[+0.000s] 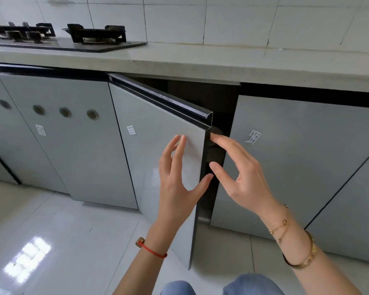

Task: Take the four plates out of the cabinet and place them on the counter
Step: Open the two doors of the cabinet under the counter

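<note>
**Plates not visible; cabinet door part-open, both hands at its edge**

Plates cannot be made out: the cabinet interior (200,96) behind the door is dark, and only a vague rounded dark shape shows just past the door's free edge, too dim to identify.

Cabinet door (158,150), pale grey with a dark top handle rail (164,96), stands swung partway out, hinged on its left side, free edge toward the camera. A small white sticker (131,130) sits on its face.

Left hand (177,179) lies against the door's front near the free edge, fingers (180,143) spread and raised, thumb reaching toward the dark edge strip. It holds nothing.

Right hand (241,173) is on the far side of that edge, in front of the opening, index fingertip touching or just beside the door's edge, thumb bent below it. Fingers loosely apart, nothing gripped.

Red cord (151,250) on the left wrist; gold bracelets (290,241) on the right.

Surface (222,60) above is pale stone. A black gas hob (68,39) sits at its left end. Neighbouring doors are closed. Tiled wall behind, glossy tiled floor (62,231) below.
</note>
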The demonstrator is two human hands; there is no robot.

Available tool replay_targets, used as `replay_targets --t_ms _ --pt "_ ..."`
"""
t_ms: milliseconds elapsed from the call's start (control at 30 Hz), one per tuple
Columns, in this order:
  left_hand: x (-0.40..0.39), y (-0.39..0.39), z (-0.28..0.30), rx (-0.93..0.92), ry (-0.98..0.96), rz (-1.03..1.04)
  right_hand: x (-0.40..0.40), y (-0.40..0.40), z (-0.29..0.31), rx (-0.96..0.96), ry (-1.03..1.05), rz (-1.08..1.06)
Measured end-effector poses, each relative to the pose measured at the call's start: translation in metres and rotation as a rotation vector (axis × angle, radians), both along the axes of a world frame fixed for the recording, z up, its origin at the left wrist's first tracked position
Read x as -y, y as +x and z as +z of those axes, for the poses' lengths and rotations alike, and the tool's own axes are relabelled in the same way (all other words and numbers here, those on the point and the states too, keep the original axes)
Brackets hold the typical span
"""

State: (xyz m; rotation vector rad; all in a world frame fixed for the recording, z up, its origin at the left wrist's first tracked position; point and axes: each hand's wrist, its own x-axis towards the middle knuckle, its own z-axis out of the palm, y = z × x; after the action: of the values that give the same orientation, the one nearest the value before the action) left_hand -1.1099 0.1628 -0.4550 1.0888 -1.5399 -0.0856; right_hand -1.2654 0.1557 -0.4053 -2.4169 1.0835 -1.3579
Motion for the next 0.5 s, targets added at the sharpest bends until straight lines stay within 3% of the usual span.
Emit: replay_targets --t_ms 500 --pt "-0.059 0.056 -0.022 -0.117 -0.122 0.167 -0.027 0.066 -0.008 -0.007 -0.165 0.265"
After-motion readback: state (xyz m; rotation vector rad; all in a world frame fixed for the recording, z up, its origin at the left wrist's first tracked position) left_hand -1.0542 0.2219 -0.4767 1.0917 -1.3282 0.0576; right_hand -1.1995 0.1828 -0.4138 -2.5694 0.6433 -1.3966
